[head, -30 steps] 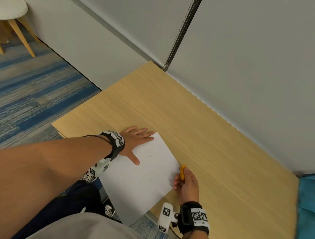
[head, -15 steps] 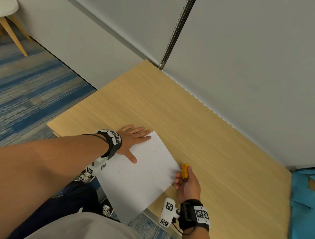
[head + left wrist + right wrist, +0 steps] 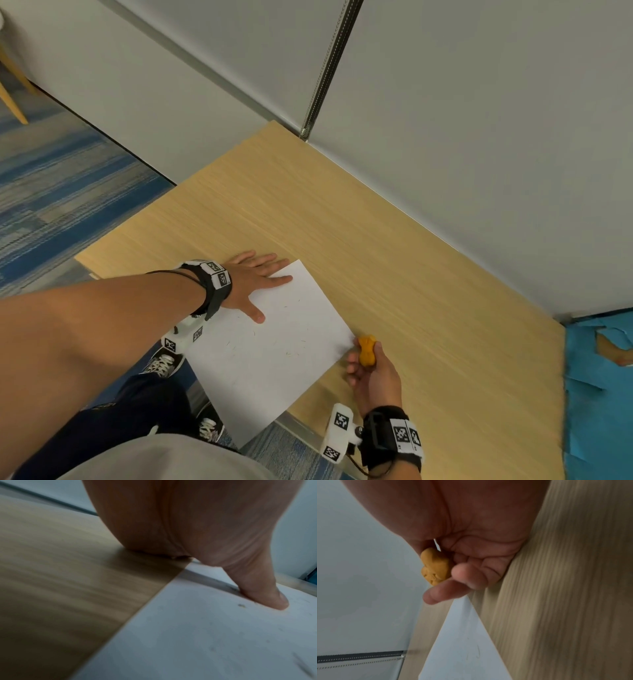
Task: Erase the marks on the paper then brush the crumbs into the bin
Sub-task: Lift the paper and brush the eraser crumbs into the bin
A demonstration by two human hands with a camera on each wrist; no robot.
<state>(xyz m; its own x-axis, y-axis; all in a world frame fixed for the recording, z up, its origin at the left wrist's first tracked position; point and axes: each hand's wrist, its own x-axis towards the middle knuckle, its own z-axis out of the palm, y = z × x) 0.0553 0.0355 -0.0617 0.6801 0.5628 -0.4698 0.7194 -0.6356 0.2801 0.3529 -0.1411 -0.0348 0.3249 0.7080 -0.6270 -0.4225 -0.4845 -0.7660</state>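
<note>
A white sheet of paper lies on the wooden table, its near corner hanging over the table's front edge. Small dark crumbs and faint marks speckle it. My left hand lies flat with straight fingers on the sheet's far left corner, the thumb pressing the paper. My right hand grips an orange eraser just off the sheet's right corner. In the right wrist view the eraser sits between thumb and curled fingers above the paper's corner.
Grey wall panels rise along the table's far edge. A blue torn-edged thing stands at the table's right end. Striped blue carpet lies to the left, with shoes under the table's front edge.
The right hand with the eraser has slid slightly right, off the sheet's right corner. The left hand stays flat on the paper. The head view has shifted a little.
</note>
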